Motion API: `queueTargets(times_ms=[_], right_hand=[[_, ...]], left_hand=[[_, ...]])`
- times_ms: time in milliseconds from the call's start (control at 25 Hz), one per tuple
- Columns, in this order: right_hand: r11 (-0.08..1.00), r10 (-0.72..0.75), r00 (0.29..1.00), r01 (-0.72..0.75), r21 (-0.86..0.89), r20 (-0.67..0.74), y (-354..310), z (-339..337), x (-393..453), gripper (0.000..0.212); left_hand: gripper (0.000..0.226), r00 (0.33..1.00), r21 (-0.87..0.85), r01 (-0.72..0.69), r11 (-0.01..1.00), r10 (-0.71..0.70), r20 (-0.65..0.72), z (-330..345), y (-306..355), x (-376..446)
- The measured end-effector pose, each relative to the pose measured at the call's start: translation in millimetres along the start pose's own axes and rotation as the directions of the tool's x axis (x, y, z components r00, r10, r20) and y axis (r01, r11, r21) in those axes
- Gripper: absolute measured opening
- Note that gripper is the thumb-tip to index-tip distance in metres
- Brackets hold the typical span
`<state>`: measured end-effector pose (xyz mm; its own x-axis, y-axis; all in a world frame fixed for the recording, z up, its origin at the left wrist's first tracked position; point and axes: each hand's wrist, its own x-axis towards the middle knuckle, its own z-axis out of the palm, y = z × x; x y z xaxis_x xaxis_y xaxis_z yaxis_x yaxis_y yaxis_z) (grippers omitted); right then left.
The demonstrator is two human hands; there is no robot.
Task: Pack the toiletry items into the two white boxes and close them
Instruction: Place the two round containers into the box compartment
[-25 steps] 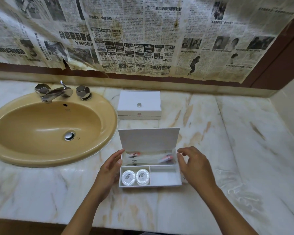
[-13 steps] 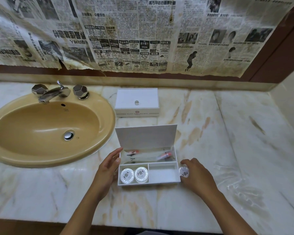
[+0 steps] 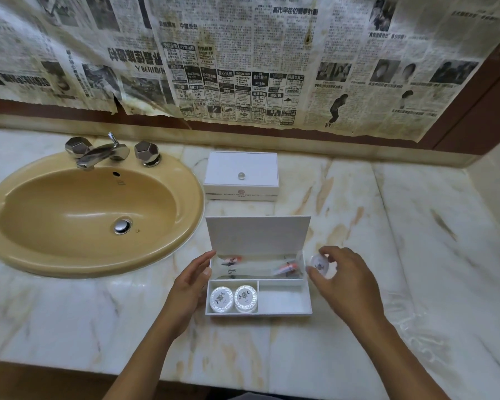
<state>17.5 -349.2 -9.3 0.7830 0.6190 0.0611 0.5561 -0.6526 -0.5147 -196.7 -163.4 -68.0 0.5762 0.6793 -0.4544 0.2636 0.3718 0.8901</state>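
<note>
The counter (image 3: 358, 226) is smooth, shiny marble, white with brown streaks. Set into its left end is an oval, tan sink (image 3: 93, 215) with a shiny metal tap (image 3: 98, 153). Old, torn newspaper (image 3: 243, 59) covers the wall behind.

Near the front edge of the counter, in the middle, sits the open white box (image 3: 259, 284), flat and square-cornered, with its lid standing up at the back. Two round white soaps (image 3: 233, 298) with ridged edges lie side by side in its front left part. Clear packets with red bits (image 3: 286, 265) lie in the long back part. The front right part holds nothing.

A second white box (image 3: 241, 176), shut, with a small round knob on its lid, stands toward the back edge, just beside the sink.

The left hand (image 3: 189, 287) has straight fingers resting against the open box's left side. The right hand (image 3: 341, 281) pinches a small round white item (image 3: 319, 262) between its fingertips.

Half a second ago that hand was low on the counter at the box's front right corner. Now it has lifted the round item up beside the box's back right corner.
</note>
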Motion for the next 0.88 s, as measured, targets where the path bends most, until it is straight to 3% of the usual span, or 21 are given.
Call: queueTargets(times_ms=[120,280,440,560,680,880], right_hand=[[0.974,-0.225,0.974,0.225,0.017,0.000,-38,13,-13,0.033],[0.900,-0.419,0.887,0.435,-0.044,0.196,-69,54,-37,0.032],[0.867,-0.402,0.862,0.467,-0.172,0.310,-78,70,-36,0.029],[0.869,-0.379,0.846,0.464,-0.169,0.376,-79,70,-30,0.026],[0.838,-0.409,0.851,0.493,-0.234,0.328,-75,71,-29,0.010],[0.865,-0.351,0.888,0.429,-0.261,0.297,-67,73,-32,0.019]], left_hand=[[0.033,1.000,-0.008,-0.001,1.000,0.001,0.007,0,1,-1],[0.033,1.000,-0.019,-0.017,1.000,0.018,0.013,0,3,-3],[0.033,1.000,-0.035,-0.017,0.999,0.017,0.016,0,3,-3],[0.033,1.000,-0.043,-0.014,0.999,0.015,0.017,-1,2,-2],[0.033,1.000,-0.042,-0.014,0.999,0.014,0.019,-2,1,-1],[0.033,1.000,-0.022,-0.017,1.000,0.018,0.015,-3,0,-1]])
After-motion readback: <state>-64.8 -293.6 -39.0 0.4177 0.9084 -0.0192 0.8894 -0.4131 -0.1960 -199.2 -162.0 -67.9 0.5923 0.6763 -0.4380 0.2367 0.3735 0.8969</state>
